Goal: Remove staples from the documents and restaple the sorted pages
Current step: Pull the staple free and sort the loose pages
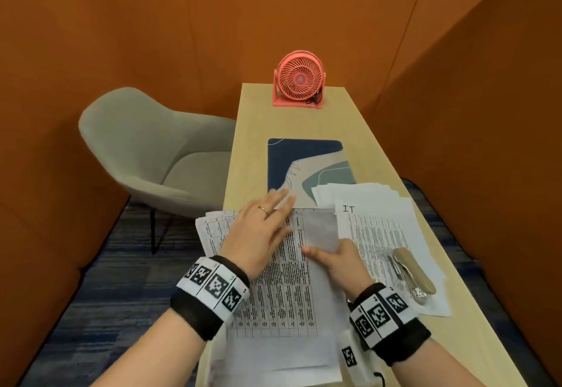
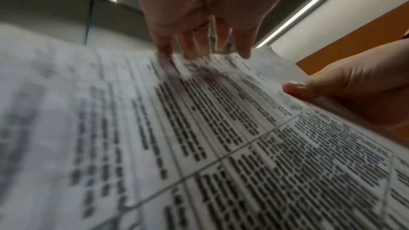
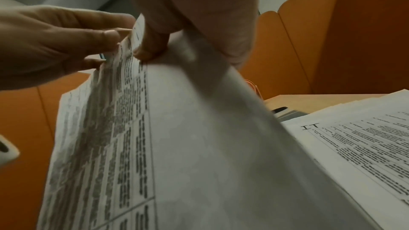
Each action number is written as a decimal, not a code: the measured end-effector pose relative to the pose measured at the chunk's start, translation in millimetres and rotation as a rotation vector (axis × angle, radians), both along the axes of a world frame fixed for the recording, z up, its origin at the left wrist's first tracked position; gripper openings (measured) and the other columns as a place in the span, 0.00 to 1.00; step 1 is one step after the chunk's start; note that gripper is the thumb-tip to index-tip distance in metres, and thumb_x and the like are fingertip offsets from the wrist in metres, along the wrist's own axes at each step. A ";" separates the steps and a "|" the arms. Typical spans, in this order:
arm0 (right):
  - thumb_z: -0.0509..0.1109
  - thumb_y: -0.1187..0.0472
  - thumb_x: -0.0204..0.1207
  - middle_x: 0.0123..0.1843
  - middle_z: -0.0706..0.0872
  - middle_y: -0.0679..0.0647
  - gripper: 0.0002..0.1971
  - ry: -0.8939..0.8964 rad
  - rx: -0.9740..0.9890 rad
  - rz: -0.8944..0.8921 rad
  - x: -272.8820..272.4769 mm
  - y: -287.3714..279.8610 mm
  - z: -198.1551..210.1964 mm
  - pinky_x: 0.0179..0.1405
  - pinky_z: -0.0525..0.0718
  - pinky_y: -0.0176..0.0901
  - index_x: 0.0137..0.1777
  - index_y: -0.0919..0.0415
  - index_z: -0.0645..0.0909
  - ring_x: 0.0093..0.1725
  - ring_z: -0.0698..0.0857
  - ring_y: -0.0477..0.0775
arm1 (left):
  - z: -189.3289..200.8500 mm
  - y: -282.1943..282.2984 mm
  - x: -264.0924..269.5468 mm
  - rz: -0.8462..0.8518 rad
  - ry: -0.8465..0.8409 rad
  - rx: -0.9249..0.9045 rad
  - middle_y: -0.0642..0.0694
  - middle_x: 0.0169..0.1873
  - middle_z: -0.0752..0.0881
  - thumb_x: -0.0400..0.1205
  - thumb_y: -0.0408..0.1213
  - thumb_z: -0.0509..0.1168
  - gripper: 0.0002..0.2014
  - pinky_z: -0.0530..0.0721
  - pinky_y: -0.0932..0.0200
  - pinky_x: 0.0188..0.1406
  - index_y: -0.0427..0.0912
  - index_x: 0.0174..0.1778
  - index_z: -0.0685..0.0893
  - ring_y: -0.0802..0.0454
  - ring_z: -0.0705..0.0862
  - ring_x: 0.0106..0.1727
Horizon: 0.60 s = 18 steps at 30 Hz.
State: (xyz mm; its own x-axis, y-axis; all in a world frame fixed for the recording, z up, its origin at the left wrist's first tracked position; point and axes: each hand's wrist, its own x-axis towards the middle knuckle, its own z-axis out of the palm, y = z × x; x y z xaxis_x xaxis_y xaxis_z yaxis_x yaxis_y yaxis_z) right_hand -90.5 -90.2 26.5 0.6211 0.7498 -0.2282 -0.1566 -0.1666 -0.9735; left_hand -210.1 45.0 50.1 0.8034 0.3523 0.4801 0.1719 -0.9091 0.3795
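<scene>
Paper lies in two piles on the narrow desk (image 1: 249, 131): the printed stack (image 1: 282, 280) near the front edge and a fanned pile headed "IT" (image 1: 380, 228) just to its right, carrying one stapler (image 1: 413, 271). The left hand (image 1: 258, 234) presses the stack with straight fingers, while the right hand (image 1: 340, 262) pinches one lifted sheet (image 1: 320, 228). One fan (image 1: 299, 79) stands at the far end, one mat (image 1: 307, 167) between.

Left hand (image 1: 258, 236) flat; right hand (image 1: 340, 262) pinching.
</scene>
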 end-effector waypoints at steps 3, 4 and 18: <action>0.78 0.64 0.68 0.38 0.91 0.56 0.06 -0.008 -0.001 -0.017 -4.1 -3.6 0.1 0.33 0.87 0.39 0.43 0.62 0.85 0.38 0.91 0.52 | -1.5 1.1 6.1 -0.062 -0.032 -0.106 0.43 0.55 0.87 0.81 0.47 0.53 0.24 0.83 0.46 0.56 0.43 0.70 0.77 0.43 0.86 0.54; 0.78 0.64 0.68 0.37 0.91 0.56 0.05 -0.015 -0.004 -0.019 -5.5 -4.8 -0.7 0.35 0.87 0.41 0.42 0.62 0.85 0.38 0.91 0.53 | -1.7 0.9 6.8 -0.077 -0.042 -0.133 0.43 0.51 0.88 0.81 0.47 0.53 0.23 0.84 0.50 0.52 0.43 0.69 0.79 0.44 0.86 0.50; 0.79 0.57 0.62 0.39 0.91 0.62 0.13 -0.023 0.008 -0.040 -15.7 -5.9 2.4 0.40 0.89 0.49 0.42 0.66 0.86 0.40 0.91 0.60 | -2.5 -1.6 -3.4 -0.104 -0.165 -0.246 0.53 0.41 0.86 0.78 0.48 0.59 0.19 0.81 0.57 0.48 0.49 0.63 0.83 0.58 0.82 0.43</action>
State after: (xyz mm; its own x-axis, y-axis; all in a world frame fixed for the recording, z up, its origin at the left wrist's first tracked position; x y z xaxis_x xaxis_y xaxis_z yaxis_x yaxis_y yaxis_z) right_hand -106.2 -96.2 28.9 0.6556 0.7260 -0.2076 -0.1402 -0.1530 -0.9782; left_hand -213.5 43.4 47.5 0.7597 0.3939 0.5174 0.0004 -0.7960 0.6053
